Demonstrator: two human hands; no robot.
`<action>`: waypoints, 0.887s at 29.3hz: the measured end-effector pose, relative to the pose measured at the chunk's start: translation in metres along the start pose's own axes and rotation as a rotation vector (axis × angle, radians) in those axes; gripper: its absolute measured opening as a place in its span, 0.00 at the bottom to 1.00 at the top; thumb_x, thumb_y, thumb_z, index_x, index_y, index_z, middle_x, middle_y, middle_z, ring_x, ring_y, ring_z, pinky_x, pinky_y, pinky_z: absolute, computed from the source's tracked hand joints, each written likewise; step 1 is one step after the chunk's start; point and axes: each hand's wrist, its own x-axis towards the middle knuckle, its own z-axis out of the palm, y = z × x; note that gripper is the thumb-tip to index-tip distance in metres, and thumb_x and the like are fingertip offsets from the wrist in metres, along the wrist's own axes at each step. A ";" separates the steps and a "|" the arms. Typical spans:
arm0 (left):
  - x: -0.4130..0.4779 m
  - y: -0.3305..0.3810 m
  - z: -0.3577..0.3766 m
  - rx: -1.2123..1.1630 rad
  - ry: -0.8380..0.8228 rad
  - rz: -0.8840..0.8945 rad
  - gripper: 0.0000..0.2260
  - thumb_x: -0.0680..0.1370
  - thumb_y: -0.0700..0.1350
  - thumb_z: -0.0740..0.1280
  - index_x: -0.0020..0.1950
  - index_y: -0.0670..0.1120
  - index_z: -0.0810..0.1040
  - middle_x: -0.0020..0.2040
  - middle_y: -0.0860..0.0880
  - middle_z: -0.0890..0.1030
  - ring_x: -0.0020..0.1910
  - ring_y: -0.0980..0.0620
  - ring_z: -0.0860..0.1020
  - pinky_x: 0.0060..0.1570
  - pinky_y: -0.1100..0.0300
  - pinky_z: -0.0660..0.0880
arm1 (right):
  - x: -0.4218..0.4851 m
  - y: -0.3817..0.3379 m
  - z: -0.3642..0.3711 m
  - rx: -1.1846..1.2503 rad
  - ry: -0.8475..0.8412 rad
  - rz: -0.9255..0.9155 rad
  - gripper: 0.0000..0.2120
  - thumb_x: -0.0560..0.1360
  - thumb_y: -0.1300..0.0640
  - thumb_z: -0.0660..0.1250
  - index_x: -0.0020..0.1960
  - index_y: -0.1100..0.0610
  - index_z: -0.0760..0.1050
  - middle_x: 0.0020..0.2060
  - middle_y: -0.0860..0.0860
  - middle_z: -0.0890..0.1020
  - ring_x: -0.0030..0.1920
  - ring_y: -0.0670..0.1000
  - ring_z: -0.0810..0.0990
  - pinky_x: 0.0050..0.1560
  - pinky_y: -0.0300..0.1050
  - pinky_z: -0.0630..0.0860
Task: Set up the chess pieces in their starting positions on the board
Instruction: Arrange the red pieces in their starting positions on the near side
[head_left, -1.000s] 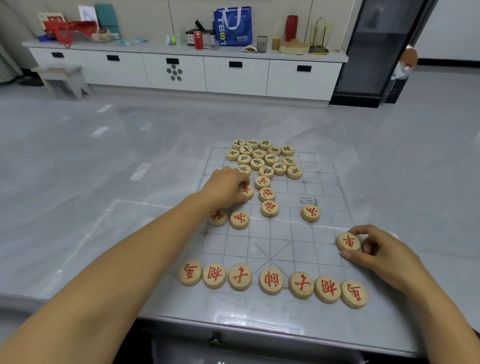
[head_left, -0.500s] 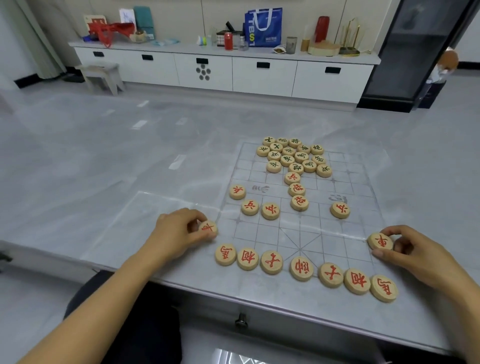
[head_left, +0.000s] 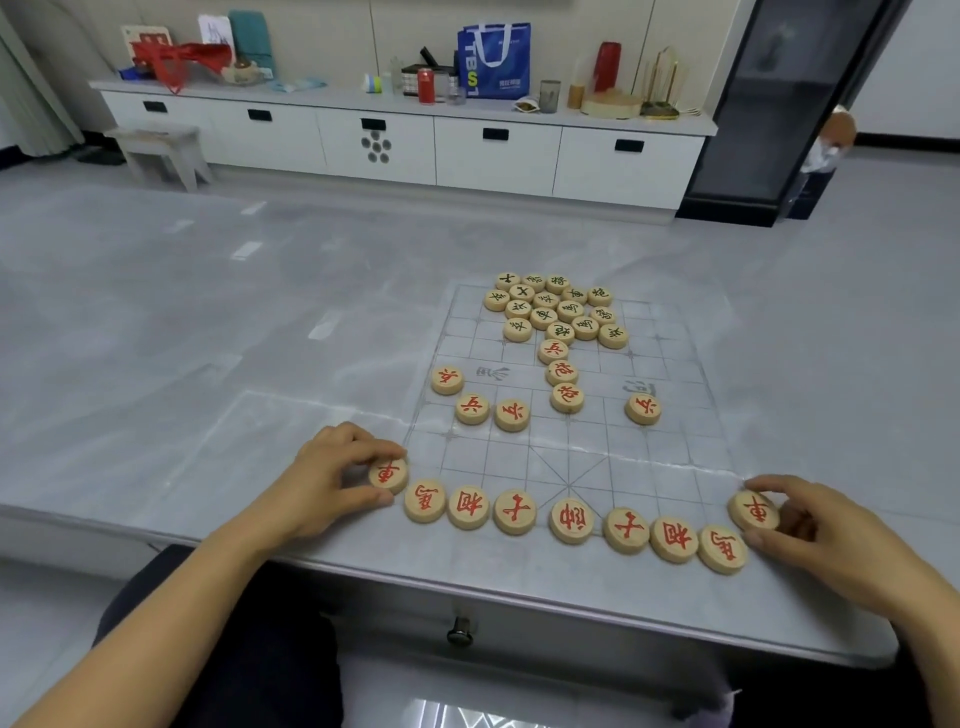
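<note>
Left hand (head_left: 322, 483) pinches the left end disc (head_left: 388, 474) between thumb and fingertips, red character up, at the near left corner of the board (head_left: 644, 467). Right hand (head_left: 826, 530) pinches the right end disc (head_left: 753, 512) the same way at the near right corner, thumb on its near side and forefinger over the far edge. Cannot tell whether either disc is lifted or flat on the surface. Between them runs the near row (head_left: 571, 519): seven red-marked discs side by side along the near edge of the board, curving slightly, with each end one just beside a held disc. Four loose red discs (head_left: 471, 409) lie mid-board, three on the left and one alone on the right. A red column (head_left: 561, 372) of three runs up the centre and touches the black-marked cluster (head_left: 556, 309), packed tight at the far end of the board. The board lies flat on the grey bench (head_left: 208, 312). Far back is a white cabinet (head_left: 405, 140) with a blue bag (head_left: 493, 60) and a red can (head_left: 426, 85) on top, and a stool (head_left: 161, 150) at its left.
</note>
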 end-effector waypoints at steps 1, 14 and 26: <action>-0.002 -0.003 0.000 -0.035 0.009 -0.005 0.26 0.69 0.52 0.73 0.51 0.80 0.65 0.51 0.59 0.71 0.55 0.57 0.69 0.56 0.67 0.65 | 0.000 0.001 -0.001 0.012 0.008 -0.002 0.16 0.67 0.56 0.74 0.51 0.45 0.73 0.35 0.51 0.77 0.37 0.51 0.76 0.36 0.43 0.70; -0.016 -0.007 0.002 -0.077 0.028 0.027 0.29 0.68 0.43 0.74 0.50 0.77 0.69 0.54 0.59 0.72 0.59 0.59 0.69 0.54 0.71 0.64 | -0.021 0.018 0.005 0.142 0.008 -0.018 0.17 0.65 0.57 0.76 0.45 0.40 0.75 0.35 0.53 0.77 0.34 0.48 0.74 0.36 0.32 0.70; -0.022 -0.001 0.005 -0.097 0.025 -0.007 0.23 0.60 0.64 0.67 0.53 0.77 0.67 0.55 0.65 0.71 0.59 0.71 0.64 0.55 0.81 0.59 | -0.023 0.020 0.005 0.173 0.018 -0.094 0.24 0.63 0.62 0.77 0.43 0.34 0.74 0.35 0.55 0.75 0.34 0.47 0.74 0.34 0.30 0.69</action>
